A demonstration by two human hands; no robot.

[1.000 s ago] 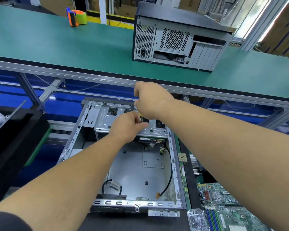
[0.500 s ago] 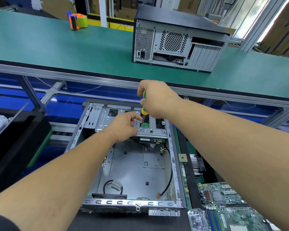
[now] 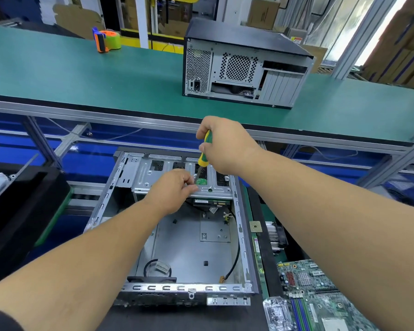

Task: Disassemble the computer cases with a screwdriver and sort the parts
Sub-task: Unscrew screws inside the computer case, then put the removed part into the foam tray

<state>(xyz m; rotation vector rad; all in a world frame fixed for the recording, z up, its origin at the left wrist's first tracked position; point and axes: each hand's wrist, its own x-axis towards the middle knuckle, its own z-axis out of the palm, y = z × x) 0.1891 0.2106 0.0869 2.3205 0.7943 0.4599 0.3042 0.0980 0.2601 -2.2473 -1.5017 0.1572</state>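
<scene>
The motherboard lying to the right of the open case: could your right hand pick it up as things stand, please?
Probably not at once: the right hand grips the screwdriver over the drive cage. Nothing covers the motherboard.

Lighting bright and even, from overhead. A window strip (image 3: 378, 37) at the upper right is blown out white. Shadows soft and faint under the forearms. Mild glare on the metal case frame (image 3: 187, 287). Wide-angle bending curves the green desk (image 3: 58, 75) edge. Corners slightly soft; centre sharp.
</scene>
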